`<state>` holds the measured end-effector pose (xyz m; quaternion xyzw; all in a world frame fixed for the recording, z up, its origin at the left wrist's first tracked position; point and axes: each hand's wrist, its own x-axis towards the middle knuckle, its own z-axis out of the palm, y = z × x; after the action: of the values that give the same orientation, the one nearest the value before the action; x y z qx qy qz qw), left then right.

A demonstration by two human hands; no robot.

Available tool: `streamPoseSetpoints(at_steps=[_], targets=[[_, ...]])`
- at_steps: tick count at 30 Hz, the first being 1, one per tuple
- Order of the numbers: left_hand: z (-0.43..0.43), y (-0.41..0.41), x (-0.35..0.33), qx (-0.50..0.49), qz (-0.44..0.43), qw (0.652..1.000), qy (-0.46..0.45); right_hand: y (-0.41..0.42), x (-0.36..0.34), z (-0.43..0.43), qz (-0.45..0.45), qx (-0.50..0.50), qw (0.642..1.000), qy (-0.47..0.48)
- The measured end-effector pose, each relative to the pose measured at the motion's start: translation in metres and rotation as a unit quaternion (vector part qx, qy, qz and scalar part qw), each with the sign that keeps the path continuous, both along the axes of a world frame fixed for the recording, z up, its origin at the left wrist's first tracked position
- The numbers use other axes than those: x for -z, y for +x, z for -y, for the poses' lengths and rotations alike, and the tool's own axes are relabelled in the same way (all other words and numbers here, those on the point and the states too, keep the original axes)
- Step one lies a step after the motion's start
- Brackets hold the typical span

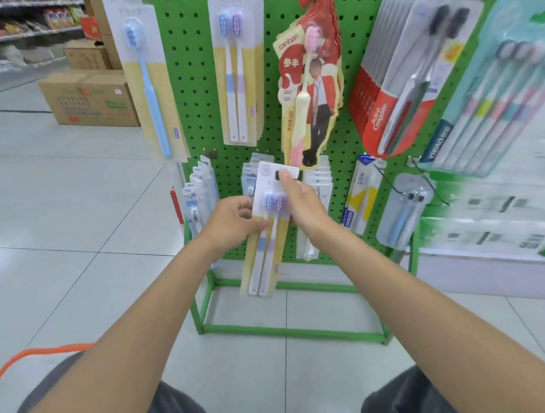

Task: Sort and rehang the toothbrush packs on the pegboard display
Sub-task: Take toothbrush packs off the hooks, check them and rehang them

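Note:
A twin toothbrush pack (266,257) with a blue and a purple brush on a white and yellow card is held in front of the green pegboard (197,79). My left hand (232,220) grips its left edge. My right hand (300,200) pinches the card's top by the hang hole. Matching twin packs (239,65) hang on a peg above. Other packs hang around: a single blue brush (150,84), red canban packs (311,77), Colgate packs (411,67) and a multi-brush pack (501,88).
Lower pegs carry small packs at the left (201,193), a yellow-white pack (361,197) and a clear blister pack (406,212). The stand's green floor frame (294,328) sits ahead of my knees. Cardboard boxes (92,101) stand at the left; an orange cord (22,363) crosses the floor.

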<state>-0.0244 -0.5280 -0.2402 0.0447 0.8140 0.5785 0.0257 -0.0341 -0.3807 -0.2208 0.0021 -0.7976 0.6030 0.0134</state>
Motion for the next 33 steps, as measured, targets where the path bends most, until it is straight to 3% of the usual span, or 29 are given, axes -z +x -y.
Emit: streamPoseSetpoints(at_steps=[8, 14, 19, 21, 25, 29, 30, 32, 33], targets=[[-0.015, 0.013, 0.021, -0.039, 0.053, 0.988, 0.14, 0.0, 0.032, -0.015, 0.015, -0.017, 0.999, -0.03], [-0.008, 0.011, 0.015, -0.05, 0.061, 0.968, 0.237, 0.021, 0.032, -0.018, 0.01, -0.138, 0.989, 0.052], [0.002, 0.012, 0.015, -0.069, 0.047, 0.968, 0.236, 0.025, 0.051, -0.018, 0.142, -0.228, 0.962, -0.046], [0.006, 0.013, 0.011, -0.076, 0.032, 0.964, 0.253, 0.029, 0.058, -0.021, 0.185, -0.275, 0.943, -0.037], [0.016, 0.013, 0.008, -0.091, 0.017, 0.962, 0.259, 0.046, 0.069, -0.018, 0.208, -0.335, 0.916, 0.074], [0.011, 0.021, 0.006, -0.074, -0.047, 0.987, 0.136, 0.06, 0.068, -0.01, 0.081, -0.284, 0.932, 0.21], [0.008, 0.025, 0.004, -0.062, -0.055, 0.99, 0.112, 0.062, 0.067, -0.008, 0.02, -0.26, 0.918, 0.298], [0.003, 0.027, 0.004, -0.052, -0.058, 0.994, 0.077, 0.063, 0.069, -0.002, -0.103, -0.218, 0.834, 0.497], [0.003, 0.027, 0.004, -0.06, -0.059, 0.994, 0.063, 0.063, 0.071, 0.0, -0.137, -0.202, 0.8, 0.547]])
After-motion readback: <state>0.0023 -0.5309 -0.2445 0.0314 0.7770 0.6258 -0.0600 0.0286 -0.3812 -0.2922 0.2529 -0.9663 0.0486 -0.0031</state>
